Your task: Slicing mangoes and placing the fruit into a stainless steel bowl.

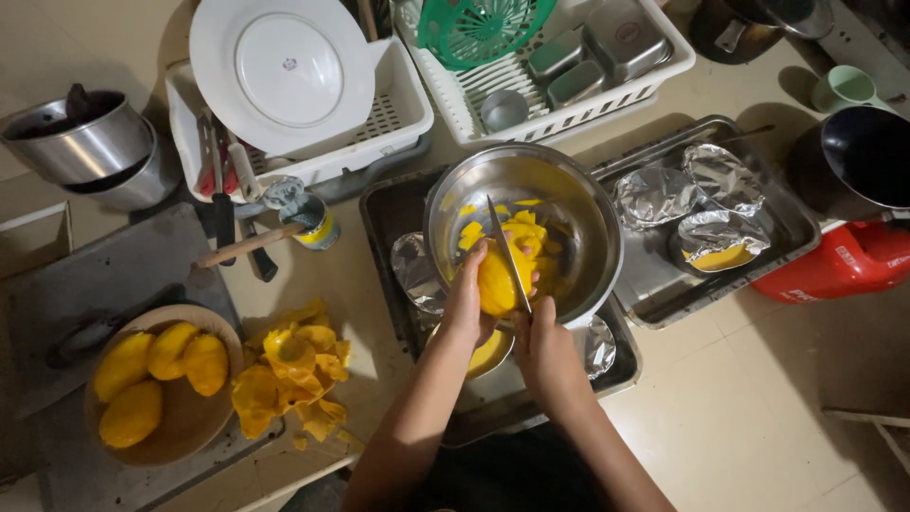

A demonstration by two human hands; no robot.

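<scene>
A labelled yellow-banded can (305, 216) stands left; a red container (839, 264) lies right.

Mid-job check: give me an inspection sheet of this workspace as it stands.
Surface: pale tiled floor with metal trays on it.
Job's things: peeled mango held over steel bowl that has cut pieces inside; knife blade against the fruit.
Clutter: wooden bowl of peeled mangoes; pile of peels; foil-covered dishes; two dish racks, white plate, green basket.
Grippers: left hand holds the mango; right hand grips the knife.
Cables: nothing seen.
Surroundings: red container, dark pot, steel pots.
</scene>
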